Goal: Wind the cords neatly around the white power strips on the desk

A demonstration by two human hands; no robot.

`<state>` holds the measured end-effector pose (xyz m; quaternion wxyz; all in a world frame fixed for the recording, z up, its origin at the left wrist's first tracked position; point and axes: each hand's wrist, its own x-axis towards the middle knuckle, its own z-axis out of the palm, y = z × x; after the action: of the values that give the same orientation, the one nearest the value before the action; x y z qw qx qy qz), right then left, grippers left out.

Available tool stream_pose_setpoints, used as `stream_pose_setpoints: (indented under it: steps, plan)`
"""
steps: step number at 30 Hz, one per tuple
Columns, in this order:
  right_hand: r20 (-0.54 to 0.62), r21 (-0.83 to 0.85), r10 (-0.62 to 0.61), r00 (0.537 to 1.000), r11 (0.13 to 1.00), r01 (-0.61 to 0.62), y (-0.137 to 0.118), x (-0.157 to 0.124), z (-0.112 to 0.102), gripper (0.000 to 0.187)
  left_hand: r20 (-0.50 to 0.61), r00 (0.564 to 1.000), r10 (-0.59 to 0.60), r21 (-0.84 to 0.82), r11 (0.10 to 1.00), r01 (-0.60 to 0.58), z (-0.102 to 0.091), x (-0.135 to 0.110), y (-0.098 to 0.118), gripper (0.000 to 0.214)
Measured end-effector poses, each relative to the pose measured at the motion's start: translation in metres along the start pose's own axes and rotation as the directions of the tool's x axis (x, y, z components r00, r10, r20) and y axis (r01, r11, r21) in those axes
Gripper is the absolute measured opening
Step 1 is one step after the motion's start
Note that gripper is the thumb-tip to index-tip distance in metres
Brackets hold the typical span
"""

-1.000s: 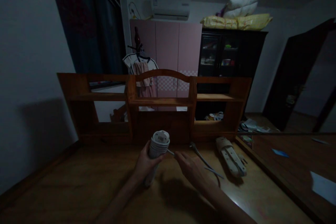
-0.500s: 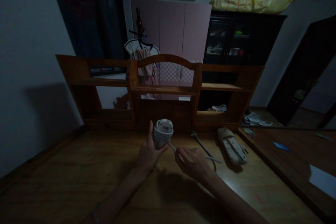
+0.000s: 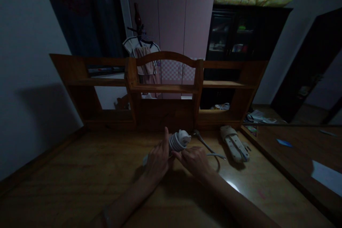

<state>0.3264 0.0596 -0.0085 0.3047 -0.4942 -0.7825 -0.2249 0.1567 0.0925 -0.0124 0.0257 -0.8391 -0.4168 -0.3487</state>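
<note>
My left hand (image 3: 157, 159) grips a white cylindrical device (image 3: 179, 141) with a white cord wound round its upper part; the index finger points up beside it. The device leans to the right, low over the wooden desk (image 3: 80, 185). My right hand (image 3: 194, 159) is closed on the cord close to the device, thumb and fingers pinching it. The loose end of the cord (image 3: 213, 155) trails off to the right across the desk, ending in a plug (image 3: 198, 135) near the shelf.
A wooden shelf unit (image 3: 162, 89) stands along the back of the desk. A pale power strip (image 3: 235, 143) lies to the right of my hands. Papers lie on a second dark desk (image 3: 307, 164) at the right. Pink and black wardrobes stand behind.
The device has tipped from upright to leaning right and come lower. My right hand has moved in to the cord right at the device. The camera has tilted down a little.
</note>
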Motion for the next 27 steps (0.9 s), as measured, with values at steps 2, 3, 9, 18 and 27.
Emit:
stream_pose_setpoints:
  steps: [2, 3, 9, 18, 27]
  plan:
    - [-0.037, -0.021, -0.020, 0.999, 1.000, 0.019, 0.000, 0.000, 0.000, 0.045, -0.013, 1.000, 0.021, 0.032, 0.999, -0.021, 0.002, 0.000, 0.000, 0.079]
    - [-0.049, -0.030, -0.024, 0.999, 0.999, 0.022, 0.000, 0.001, 0.000, 0.044, -0.021, 0.999, 0.028, 0.048, 0.998, -0.027, 0.004, 0.000, -0.001, 0.078]
    - [-0.031, -0.056, 0.012, 0.999, 0.998, -0.014, 0.002, -0.001, 0.003, 0.038, -0.001, 0.999, 0.049, 0.104, 0.993, -0.048, 0.007, 0.002, 0.000, 0.075]
    - [0.131, -0.050, -0.045, 0.990, 0.997, 0.052, 0.010, -0.006, 0.009, 0.022, 0.159, 0.973, 0.165, 0.121, 0.975, -0.185, 0.011, 0.004, -0.008, 0.067]
    - [0.126, -0.054, -0.107, 0.986, 0.992, 0.114, 0.015, -0.006, 0.010, 0.029, 0.280, 0.957, 0.076, 0.169, 0.977, -0.127, 0.003, -0.002, -0.012, 0.079]
